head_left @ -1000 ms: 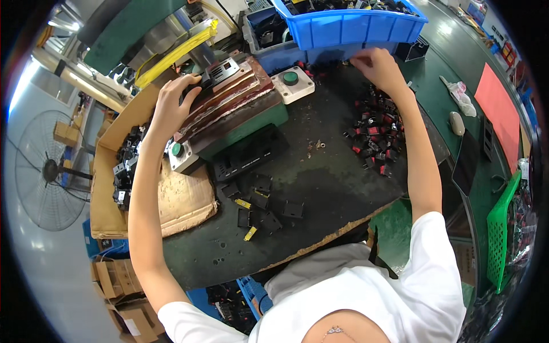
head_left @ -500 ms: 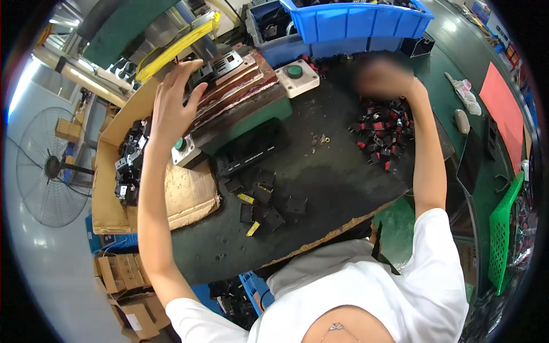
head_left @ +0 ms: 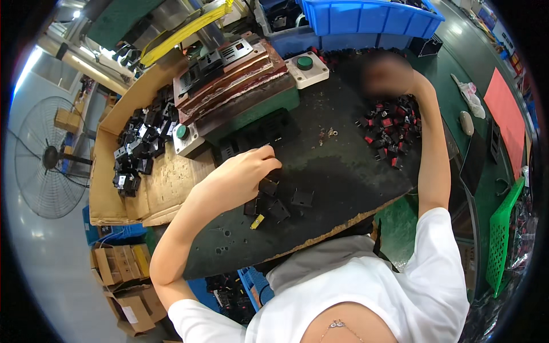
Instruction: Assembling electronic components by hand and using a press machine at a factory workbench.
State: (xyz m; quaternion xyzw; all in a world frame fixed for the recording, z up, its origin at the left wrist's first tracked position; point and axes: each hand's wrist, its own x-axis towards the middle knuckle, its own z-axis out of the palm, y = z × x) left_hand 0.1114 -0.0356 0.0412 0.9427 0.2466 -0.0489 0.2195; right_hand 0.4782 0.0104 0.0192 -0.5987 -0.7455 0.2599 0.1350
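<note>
My left hand [head_left: 237,178] is over the bench with its fingers curled in, between a flat black slotted panel [head_left: 260,134] and several small square black plastic housings [head_left: 302,198]. Whatever its fingertips may hold is hidden. Among the housings lies a small yellow piece [head_left: 257,222]. My right hand [head_left: 392,77] reaches to the far side of a heap of small black-and-red switch-like parts [head_left: 394,128]. It is blurred, so its fingers cannot be made out. On the stacked press bed [head_left: 234,80] rests another black slotted panel [head_left: 197,73].
White boxes with green buttons, one right [head_left: 305,63] and one left [head_left: 182,132], flank the press bed. An open cardboard box [head_left: 108,188] holds black parts on the left. A blue bin [head_left: 372,18] stands at the back; a green basket [head_left: 503,240] is far right.
My left hand has come down from the press bed toward me, to the black housings, and its fingers have curled. My right hand stays by the heap. The view has shifted slightly.
</note>
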